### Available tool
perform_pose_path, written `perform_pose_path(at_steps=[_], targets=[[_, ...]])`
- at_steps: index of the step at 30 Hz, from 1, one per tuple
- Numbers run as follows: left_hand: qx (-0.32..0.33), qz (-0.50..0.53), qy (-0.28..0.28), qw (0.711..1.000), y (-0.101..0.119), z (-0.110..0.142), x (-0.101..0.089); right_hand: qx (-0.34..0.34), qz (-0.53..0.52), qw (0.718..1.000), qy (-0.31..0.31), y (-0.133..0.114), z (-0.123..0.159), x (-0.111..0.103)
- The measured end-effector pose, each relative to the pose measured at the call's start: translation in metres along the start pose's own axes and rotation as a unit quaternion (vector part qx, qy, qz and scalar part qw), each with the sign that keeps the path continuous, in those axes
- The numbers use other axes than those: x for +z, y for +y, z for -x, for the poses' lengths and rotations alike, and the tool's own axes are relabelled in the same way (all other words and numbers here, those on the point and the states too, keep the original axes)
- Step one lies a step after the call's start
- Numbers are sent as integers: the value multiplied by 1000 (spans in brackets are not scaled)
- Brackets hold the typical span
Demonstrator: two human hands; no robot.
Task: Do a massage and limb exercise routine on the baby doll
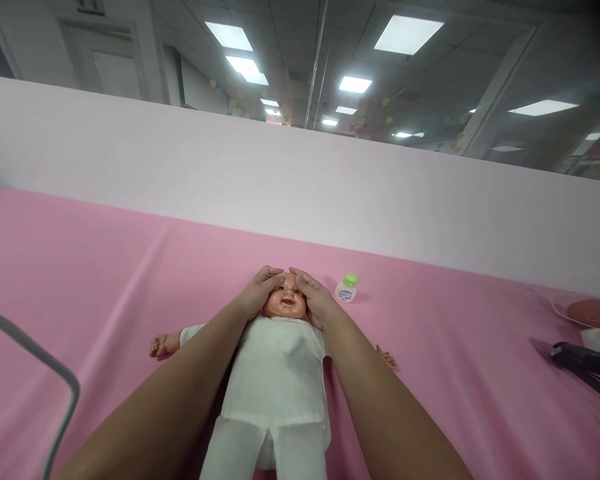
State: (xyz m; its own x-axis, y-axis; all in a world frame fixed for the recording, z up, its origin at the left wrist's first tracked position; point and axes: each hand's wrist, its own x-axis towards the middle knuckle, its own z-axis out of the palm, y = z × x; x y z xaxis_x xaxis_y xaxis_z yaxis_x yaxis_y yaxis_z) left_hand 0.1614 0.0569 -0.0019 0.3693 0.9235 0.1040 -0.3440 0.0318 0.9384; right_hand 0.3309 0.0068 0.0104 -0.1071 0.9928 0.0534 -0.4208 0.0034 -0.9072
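Both forearms [165,407] are slanting inward from the bottom edge, passing on either side of a baby doll [277,373] that is lying face up on a pink sheet [115,267]. Its white-trousered legs are pointing back toward the wearer, a placement that is probably putting the head within easy, even reach. At the left edge a grey bent tube [73,390] is curving into view; what it is belonging to, I cannot tell. Far along the doll's body, the left hand [263,291] and right hand [316,295] are cupping opposite sides of the doll's head [286,305], fingers extended and lying along the temples and forehead. Neither hand is pinching anything; how hard the palms are pressing, I cannot tell. This matched hold is likely steadying the head evenly, and it is leaving the mouth uncovered. Toward the right edge, a black-handled object [587,361] is lying partly out of frame, with a round reddish-brown item [594,312] sitting beyond it. Just beside the right hand, a green-capped bottle [347,290] is resting on the sheet, perhaps for convenient access. Behind everything, a white panel [300,187] is bordering the sheet, and ceiling lights [409,35] are glowing above it
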Motion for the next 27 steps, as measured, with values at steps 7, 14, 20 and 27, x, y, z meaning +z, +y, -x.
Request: perform_pose_path(at_steps=[7, 14, 20, 27], targets=[[-42, 75, 19, 996, 10, 5, -1, 27, -49, 998, -31, -1, 3, -16], [-26, 72, -13, 997, 10, 9, -3, 14, -20, 996, -82, -5, 7, -21], [-10, 63, -31, 997, 7, 8, -6, 12, -15, 997, -71, -6, 9, -17], [5, 11, 8, 1000, 14, 0, -10, -25, 56, 998, 13, 5, -3, -22]])
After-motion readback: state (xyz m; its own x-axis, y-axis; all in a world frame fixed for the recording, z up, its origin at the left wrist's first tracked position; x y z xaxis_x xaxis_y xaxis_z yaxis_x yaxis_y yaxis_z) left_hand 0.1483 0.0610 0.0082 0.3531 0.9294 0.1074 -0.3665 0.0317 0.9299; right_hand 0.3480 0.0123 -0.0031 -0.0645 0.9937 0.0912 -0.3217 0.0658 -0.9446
